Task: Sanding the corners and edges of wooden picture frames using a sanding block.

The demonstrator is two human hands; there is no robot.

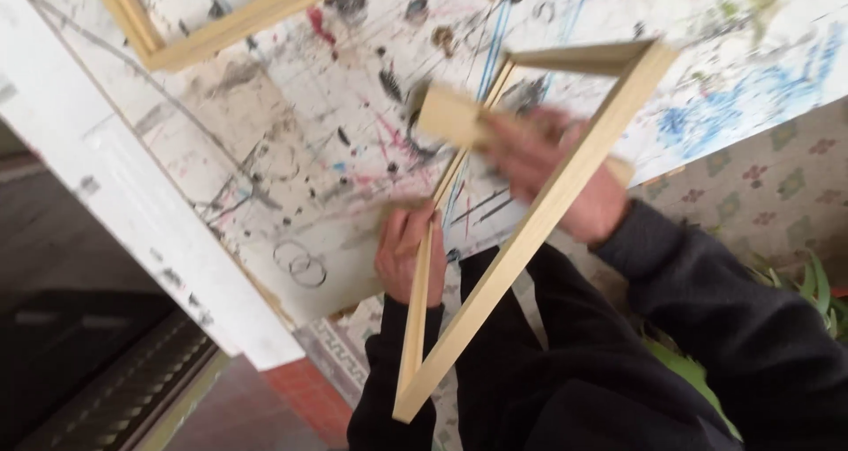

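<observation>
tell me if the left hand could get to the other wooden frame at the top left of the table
Probably not right away: the left hand is gripping the wooden frame being worked on, and the second frame lies far across the paint-splattered table, though nothing blocks the way.

1. Wooden frame (530, 230), pale, unpainted, held tilted above a paint-spattered table (291, 151)
2. Left hand (408, 250), dark sleeve, gripping the frame's left rail
3. Right hand (552, 173), blurred, clutching a small wooden block (449, 115) beside the frame's upper corner
4. Second wooden frame (221, 22), lying on the table's far side (only partly in view)
5. Patterned floor tiles (768, 195), right of the table
</observation>
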